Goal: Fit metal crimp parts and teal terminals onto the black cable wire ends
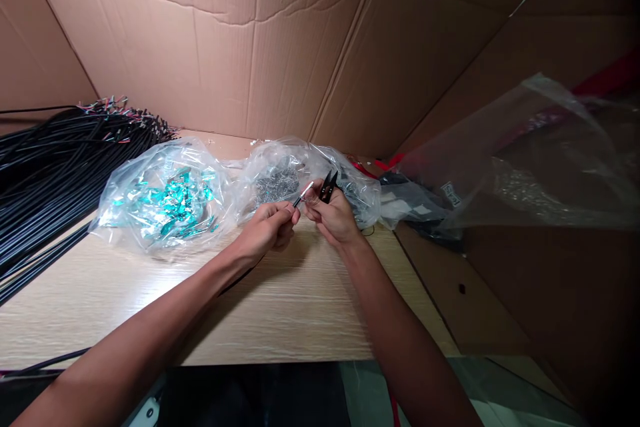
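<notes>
Over the middle of the table, my left hand [273, 225] is closed around a black cable [297, 202] near its end. The cable's light-coloured tip points up and to the right, and its length trails down behind my left forearm. My right hand [336, 217] is closed on a pair of dark thread snips [328, 187], whose two pointed blades stick up, slightly apart. The thumb and forefinger of that hand meet near the cable's pale tip. Whether they touch it I cannot tell. Both hands are close together, in front of the clear bags.
A clear bag of shiny teal pieces [180, 203] lies left of the hands. Behind them sits a bag of small metal parts [277, 180]. Many black cables [65, 160] are heaped at the left. Another clear bag [540, 173] hangs at the right, before cardboard walls [310, 47].
</notes>
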Motion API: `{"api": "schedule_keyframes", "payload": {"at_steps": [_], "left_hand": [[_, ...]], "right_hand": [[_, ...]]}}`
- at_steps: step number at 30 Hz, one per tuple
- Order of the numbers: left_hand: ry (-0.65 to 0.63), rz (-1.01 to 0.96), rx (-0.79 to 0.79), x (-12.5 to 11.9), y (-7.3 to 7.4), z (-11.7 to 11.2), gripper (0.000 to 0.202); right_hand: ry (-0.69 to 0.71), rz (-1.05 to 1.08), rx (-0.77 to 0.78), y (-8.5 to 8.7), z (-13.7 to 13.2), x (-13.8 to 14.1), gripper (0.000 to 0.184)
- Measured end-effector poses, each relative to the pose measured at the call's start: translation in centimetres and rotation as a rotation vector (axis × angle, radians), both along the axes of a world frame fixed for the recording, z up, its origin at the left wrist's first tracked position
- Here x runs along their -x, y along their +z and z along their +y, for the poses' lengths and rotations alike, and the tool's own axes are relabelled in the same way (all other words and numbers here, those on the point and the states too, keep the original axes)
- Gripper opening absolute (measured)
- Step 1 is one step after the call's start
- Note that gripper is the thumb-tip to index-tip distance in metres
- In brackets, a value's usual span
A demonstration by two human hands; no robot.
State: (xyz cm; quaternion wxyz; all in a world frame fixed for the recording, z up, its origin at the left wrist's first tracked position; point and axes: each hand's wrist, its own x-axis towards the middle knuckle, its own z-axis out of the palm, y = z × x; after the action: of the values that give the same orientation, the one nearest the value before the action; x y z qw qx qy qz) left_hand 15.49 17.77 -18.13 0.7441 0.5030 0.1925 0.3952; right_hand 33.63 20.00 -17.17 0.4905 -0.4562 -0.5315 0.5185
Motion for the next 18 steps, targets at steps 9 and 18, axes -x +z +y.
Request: {"api": "schedule_keyframes", "payload": {"at_steps": [9, 18], "left_hand": [[0.246, 0.069, -0.168, -0.16, -0.96, 0.59, 0.060], [0.214, 0.007, -0.162, 0.13, -0.85, 0.91, 0.063]], "right_hand": [[0.034, -0.014, 0.036, 0.13, -0.14, -0.20, 0.104], [0.050, -0.081, 0.112, -0.11, -0.20, -0.20, 0.112]]}}
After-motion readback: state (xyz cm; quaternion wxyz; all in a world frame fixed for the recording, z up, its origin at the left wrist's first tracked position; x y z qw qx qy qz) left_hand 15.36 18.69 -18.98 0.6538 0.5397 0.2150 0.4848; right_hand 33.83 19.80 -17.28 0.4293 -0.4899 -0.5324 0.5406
